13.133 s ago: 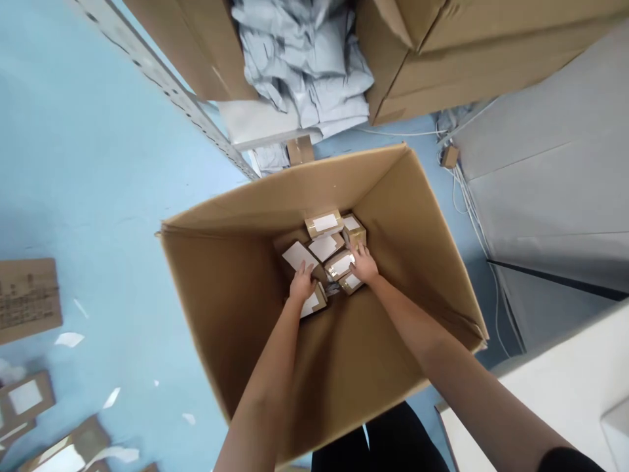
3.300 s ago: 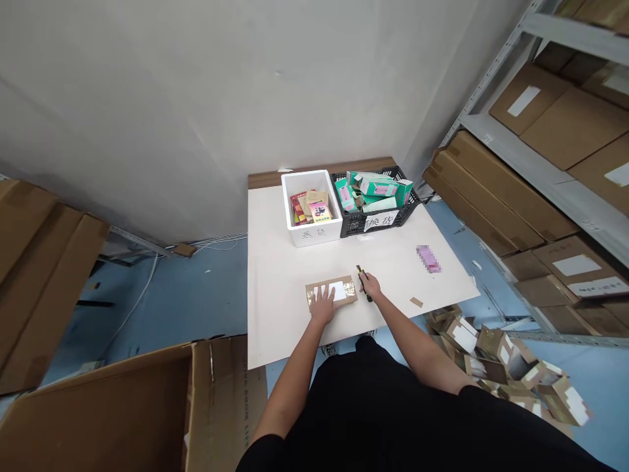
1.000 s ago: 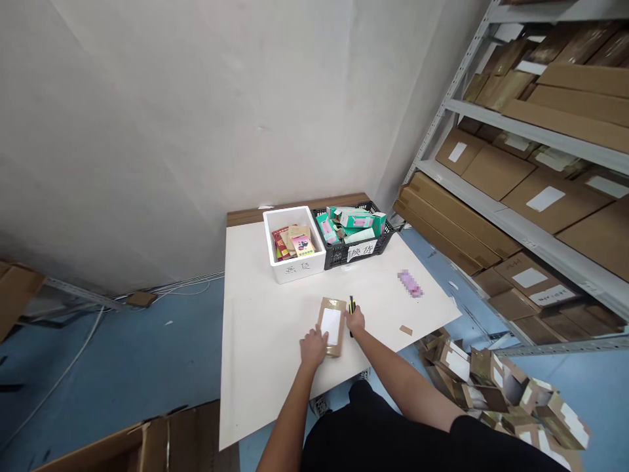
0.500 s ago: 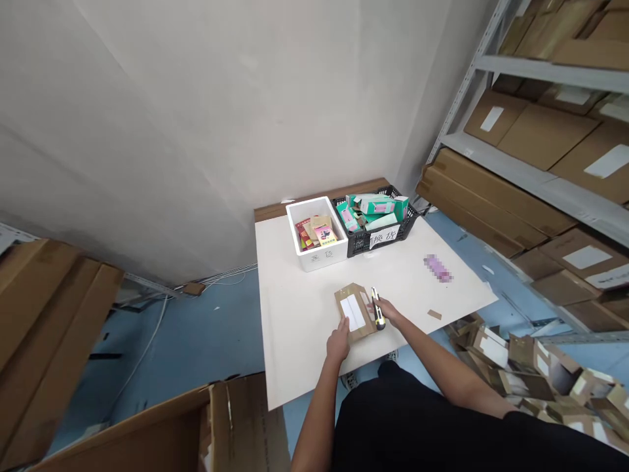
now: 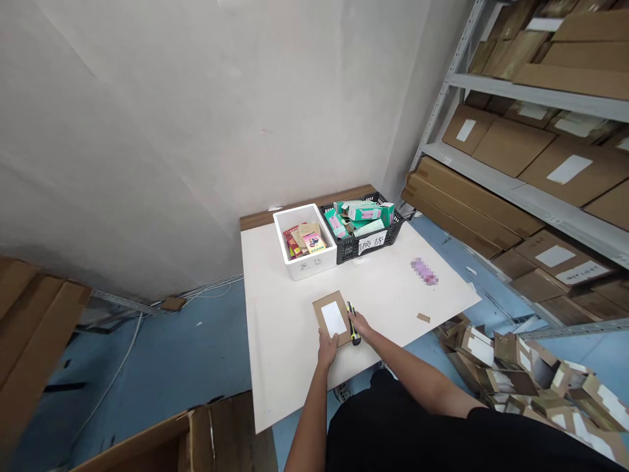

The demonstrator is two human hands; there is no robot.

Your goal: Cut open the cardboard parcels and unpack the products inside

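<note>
A small brown cardboard box (image 5: 331, 318) with a white label lies on the white table (image 5: 280, 314). My left hand (image 5: 327, 346) rests on the box's near end with its fingers bent over the edge, holding it down. My right hand (image 5: 361, 325) is closed round a yellow and black utility knife (image 5: 352, 317), held along the box's right side.
At the table's back stand a white bin (image 5: 303, 246) with small packets and a black crate (image 5: 363, 226) with green boxes. A pink object (image 5: 423, 271) and a tape scrap (image 5: 423, 318) lie to the right. Opened small boxes (image 5: 515, 367) litter the floor under metal shelves (image 5: 521, 190). A big carton (image 5: 187, 439) stands at lower left.
Earlier both hands were among small boxes in the big carton. Over the last second the box stayed lengthwise on the table, and the knife hand moved nearer along its right side.
</note>
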